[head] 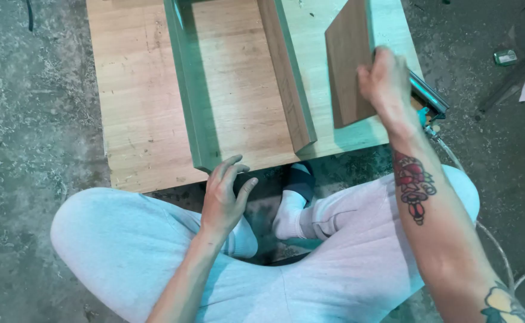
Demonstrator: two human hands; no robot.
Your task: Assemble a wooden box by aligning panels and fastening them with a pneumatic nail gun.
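Overhead — right hand (384, 78) clenched on tilted dark board (347, 60), left hand (223, 194) slack, empty — fingers spread.

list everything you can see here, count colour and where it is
large board: 1, light wood, flat on the floor, top centre
upright boards: 2, wood faces with green edges, standing on edge on the large board, parallel
dark panel: 1, brown wood, held tilted at top right
nail gun: 1, metal with teal parts, lying behind the right hand, mostly hidden
hose: 1, pale, runs from the gun down the right side
small can: 1, greenish, on the floor far right
floor: grey concrete with sawdust
trousers: 1, light grey, legs crossed
sock: 1, white with dark toe, centre
left hand: open, fingers at near end of the left upright board
right hand: grips the dark panel's edge; tattooed forearm
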